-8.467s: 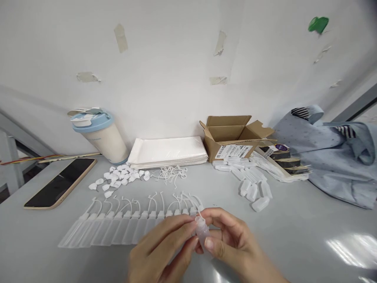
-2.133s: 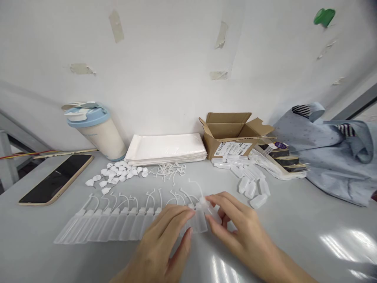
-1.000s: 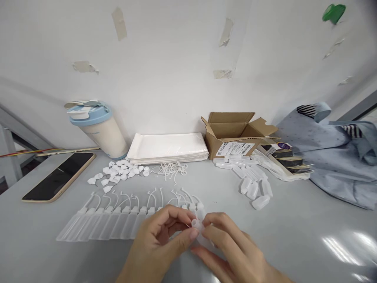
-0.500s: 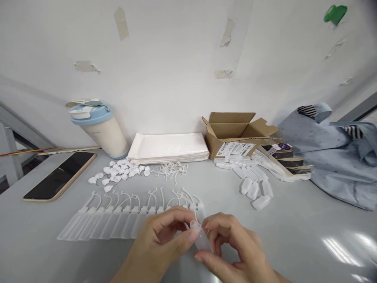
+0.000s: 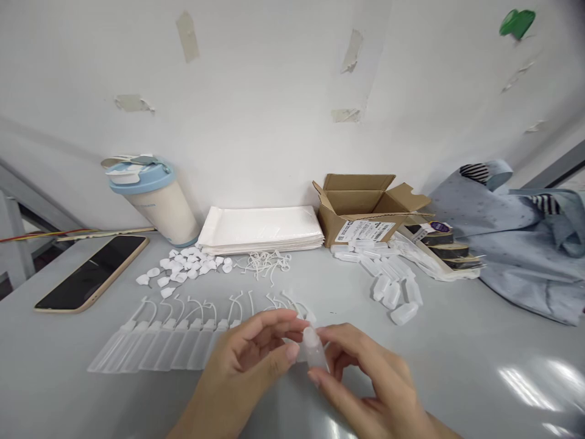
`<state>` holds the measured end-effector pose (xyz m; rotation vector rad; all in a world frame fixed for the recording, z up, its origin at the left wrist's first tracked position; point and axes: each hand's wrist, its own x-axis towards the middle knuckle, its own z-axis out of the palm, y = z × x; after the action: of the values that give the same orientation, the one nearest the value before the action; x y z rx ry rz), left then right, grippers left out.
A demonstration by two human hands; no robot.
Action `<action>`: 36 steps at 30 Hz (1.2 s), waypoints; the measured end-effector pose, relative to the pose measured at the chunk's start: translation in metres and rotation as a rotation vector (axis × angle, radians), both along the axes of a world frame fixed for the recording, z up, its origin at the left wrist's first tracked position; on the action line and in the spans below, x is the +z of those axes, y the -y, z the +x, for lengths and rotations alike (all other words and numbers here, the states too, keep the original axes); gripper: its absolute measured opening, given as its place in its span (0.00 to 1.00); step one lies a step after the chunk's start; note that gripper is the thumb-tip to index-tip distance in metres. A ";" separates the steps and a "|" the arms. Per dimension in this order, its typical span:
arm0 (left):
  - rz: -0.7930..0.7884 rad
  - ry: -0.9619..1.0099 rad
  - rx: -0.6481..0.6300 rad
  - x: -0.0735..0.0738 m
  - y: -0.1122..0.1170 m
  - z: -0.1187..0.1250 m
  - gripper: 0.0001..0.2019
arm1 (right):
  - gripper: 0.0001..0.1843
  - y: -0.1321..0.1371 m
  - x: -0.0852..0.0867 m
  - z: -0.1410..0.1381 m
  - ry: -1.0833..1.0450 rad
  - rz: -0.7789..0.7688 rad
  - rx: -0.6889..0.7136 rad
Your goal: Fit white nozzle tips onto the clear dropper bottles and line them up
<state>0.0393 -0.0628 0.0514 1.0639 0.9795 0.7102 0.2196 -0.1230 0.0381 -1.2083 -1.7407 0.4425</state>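
Note:
My right hand (image 5: 365, 372) pinches a small translucent plastic bottle (image 5: 316, 353) between thumb and fingers, its neck tilted up toward me. Close by on the other side curves my left hand (image 5: 256, 360), thumb and fingers apart, its fingertips near the bottle's neck. I cannot tell whether they touch it. Behind the hands lies a row of similar bottles (image 5: 155, 347) with white straps looped at their necks; the hands hide the row's right end.
Farther back are white caps (image 5: 192, 262), loose white straps (image 5: 265, 263), stacked white packets (image 5: 262, 228) and several loose bottles (image 5: 393, 274) before an open cardboard box (image 5: 361, 210). A phone (image 5: 94, 274) and tumbler (image 5: 158, 198) stand left; blue cloth (image 5: 516, 244) lies right.
My left thumb and fingers have come off the bottle's neck and spread apart. The bottle, in my right hand, has shifted slightly right and turned more upright.

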 end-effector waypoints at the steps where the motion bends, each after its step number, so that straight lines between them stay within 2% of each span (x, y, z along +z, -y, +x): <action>1: -0.001 -0.017 0.016 0.001 0.000 0.000 0.15 | 0.18 -0.001 0.001 0.002 0.004 0.000 -0.027; 5: 0.021 -0.072 0.051 0.001 -0.003 -0.002 0.17 | 0.13 -0.008 0.003 0.010 0.011 -0.021 -0.141; 9: 0.057 -0.092 0.086 0.003 -0.003 -0.003 0.17 | 0.08 -0.016 0.005 0.019 0.001 -0.208 -0.257; 15: 0.095 -0.115 0.123 0.005 -0.004 -0.002 0.16 | 0.11 -0.024 0.006 0.026 0.139 -0.491 -0.219; 19: 0.104 -0.124 0.157 0.006 -0.003 -0.002 0.14 | 0.10 -0.026 0.006 0.026 0.199 -0.613 -0.192; 26: 0.070 -0.099 0.163 0.008 -0.002 -0.001 0.14 | 0.11 -0.029 0.004 0.024 0.237 -0.693 -0.165; 36: 0.093 -0.108 0.180 0.010 -0.003 0.000 0.13 | 0.08 -0.027 0.005 0.023 0.229 -0.716 -0.137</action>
<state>0.0395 -0.0598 0.0618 1.1134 1.1552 0.8595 0.2421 -0.0959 0.0431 -1.9304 -1.7241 0.9220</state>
